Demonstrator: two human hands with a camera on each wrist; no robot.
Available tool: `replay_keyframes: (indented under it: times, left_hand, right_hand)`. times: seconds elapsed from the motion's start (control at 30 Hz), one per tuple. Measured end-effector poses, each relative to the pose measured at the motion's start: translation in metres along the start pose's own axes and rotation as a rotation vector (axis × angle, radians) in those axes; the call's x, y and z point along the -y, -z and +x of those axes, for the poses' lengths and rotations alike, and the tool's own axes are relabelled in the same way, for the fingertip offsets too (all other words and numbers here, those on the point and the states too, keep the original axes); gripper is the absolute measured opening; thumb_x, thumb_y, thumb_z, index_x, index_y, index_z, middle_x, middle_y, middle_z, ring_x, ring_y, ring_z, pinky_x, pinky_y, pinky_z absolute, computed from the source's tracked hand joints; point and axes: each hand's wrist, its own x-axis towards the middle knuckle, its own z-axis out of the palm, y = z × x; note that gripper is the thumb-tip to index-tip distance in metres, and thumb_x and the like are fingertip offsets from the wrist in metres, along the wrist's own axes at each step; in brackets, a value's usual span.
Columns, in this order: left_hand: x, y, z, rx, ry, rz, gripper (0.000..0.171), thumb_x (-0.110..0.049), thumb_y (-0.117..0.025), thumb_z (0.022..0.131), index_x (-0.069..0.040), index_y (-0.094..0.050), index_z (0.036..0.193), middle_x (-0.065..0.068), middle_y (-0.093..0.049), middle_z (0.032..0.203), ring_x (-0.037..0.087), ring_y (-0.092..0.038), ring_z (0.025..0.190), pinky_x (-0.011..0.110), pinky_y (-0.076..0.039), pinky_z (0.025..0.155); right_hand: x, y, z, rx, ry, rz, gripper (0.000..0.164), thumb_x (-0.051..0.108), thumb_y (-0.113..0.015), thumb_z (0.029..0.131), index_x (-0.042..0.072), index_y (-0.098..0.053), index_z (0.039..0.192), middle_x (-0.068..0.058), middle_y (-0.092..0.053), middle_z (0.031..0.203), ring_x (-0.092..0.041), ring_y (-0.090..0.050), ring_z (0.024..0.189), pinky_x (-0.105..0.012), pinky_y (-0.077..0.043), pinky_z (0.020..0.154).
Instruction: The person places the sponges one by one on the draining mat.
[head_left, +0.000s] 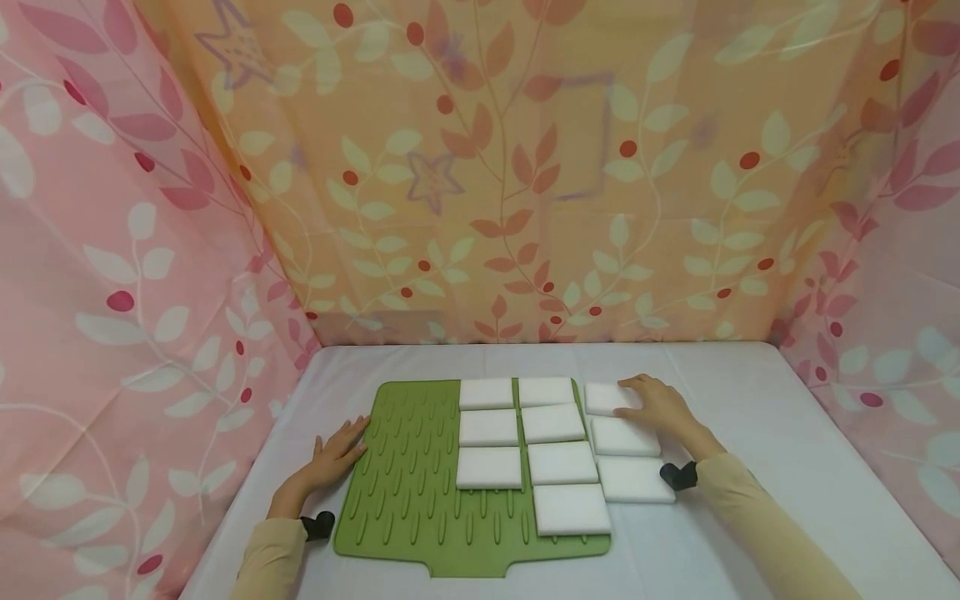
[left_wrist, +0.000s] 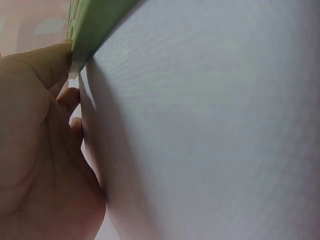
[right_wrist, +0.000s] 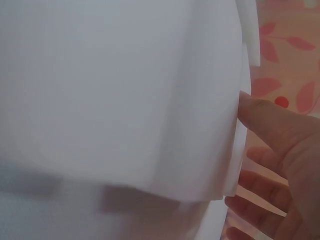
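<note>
A green ridged silicone mat point(head_left: 405, 475) lies flat on the table, its tab toward me. White rectangular sponges point(head_left: 489, 467) stand in two columns on its right part, with a third column just off its right edge. In that outer column, my right hand point(head_left: 663, 410) holds the farthest sponge point(head_left: 602, 398) by its right end, thumb on the near side and index finger on the far side. My left hand point(head_left: 333, 458) rests at the mat's left edge with its fingers extended. The left wrist view shows the thumb point(left_wrist: 52, 62) touching the mat's rim point(left_wrist: 102, 30).
Below the held sponge lie two more sponges in the outer column, the nearest one point(head_left: 636, 481) beside the right wrist's black strap point(head_left: 678, 476). White cloth point(head_left: 787, 517) covers the table. Flowered curtains point(head_left: 525, 208) enclose the back and both sides.
</note>
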Motion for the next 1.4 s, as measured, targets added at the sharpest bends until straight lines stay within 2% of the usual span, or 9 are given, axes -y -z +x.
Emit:
replay_keyframes:
  times: [0.53,0.8,1.13,1.4]
  left_hand:
    - [-0.001,0.0,0.0,0.011,0.013,-0.01,0.056,-0.027,-0.042,0.099,-0.01,-0.022,0.148,0.019,-0.02,0.152,0.043,-0.009,0.139,0.071,0.012,0.097]
    - [0.0,0.0,0.0,0.007,0.008,-0.006,0.056,-0.027,-0.042,0.099,-0.01,-0.023,0.148,0.019,-0.02,0.151,0.043,-0.009,0.139,0.071,0.012,0.097]
    - [-0.001,0.0,-0.001,0.002,0.01,-0.004,0.056,-0.027,-0.043,0.099,-0.009,-0.023,0.148,0.019,-0.021,0.151,0.044,-0.01,0.139,0.072,0.012,0.097]
    - [0.0,-0.001,-0.001,-0.008,0.0,0.0,0.056,-0.027,-0.043,0.099,-0.009,-0.024,0.148,0.02,-0.022,0.151,0.044,-0.011,0.139,0.072,0.011,0.096]
  right_hand:
    - [0.0,0.003,0.003,-0.007,0.042,-0.058,0.06,0.046,-0.072,0.076,0.005,-0.063,0.119,-0.019,-0.059,0.117,-0.039,-0.056,0.104,-0.055,-0.045,0.077]
    - [-0.002,0.001,0.004,-0.004,0.04,-0.055,0.06,0.049,-0.07,0.077,0.007,-0.063,0.12,-0.019,-0.059,0.118,-0.039,-0.056,0.105,-0.056,-0.043,0.081]
    - [0.007,0.009,0.002,-0.108,0.075,-0.02,0.058,0.051,-0.07,0.076,0.01,-0.064,0.118,-0.017,-0.06,0.115,-0.037,-0.057,0.102,-0.055,-0.042,0.079]
    - [0.026,0.018,0.002,-0.132,0.089,0.013,0.058,0.051,-0.07,0.076,0.012,-0.064,0.118,-0.014,-0.061,0.115,-0.035,-0.056,0.104,-0.056,-0.041,0.083]
